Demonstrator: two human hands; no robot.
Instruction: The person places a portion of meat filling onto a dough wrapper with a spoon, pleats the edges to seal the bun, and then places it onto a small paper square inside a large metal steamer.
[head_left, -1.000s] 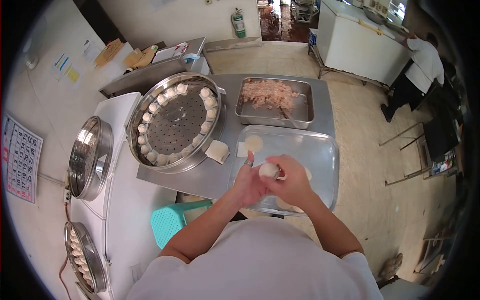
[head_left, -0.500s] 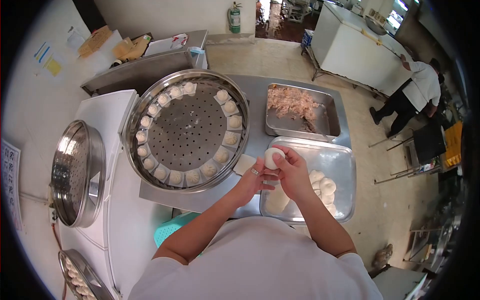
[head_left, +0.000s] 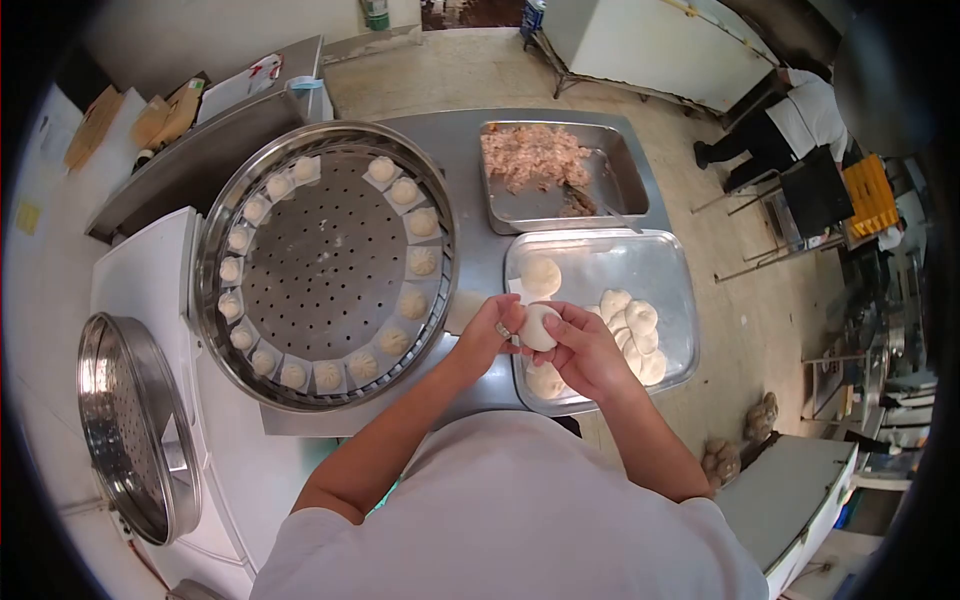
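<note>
In front of my chest I hold a white dough round (head_left: 541, 328) over the near left part of a metal tray (head_left: 640, 265). My right hand (head_left: 592, 352) is closed on it, with the thumb pressed on its face. At its left edge, my left hand (head_left: 488, 338) grips it with bent fingers and wears a ring. On the tray, several dough pieces (head_left: 630, 318) lie clustered to the right, and a single dough round (head_left: 541, 275) lies beyond my hands near white paper squares. Another dough piece (head_left: 546, 380) is partly hidden under my right hand.
A large round steamer tray (head_left: 340, 250) at left carries a ring of pleated buns (head_left: 328, 376) on paper squares. Behind the dough tray stands a pan (head_left: 520, 208) of minced filling (head_left: 535, 155) with a utensil. Another steamer tray (head_left: 120, 430) leans at far left. A person (head_left: 790, 120) bends at far right.
My view has shifted right and downward. The dough round stays in both my hands, now turned with its broad face showing. The person at far right remains bent over.
</note>
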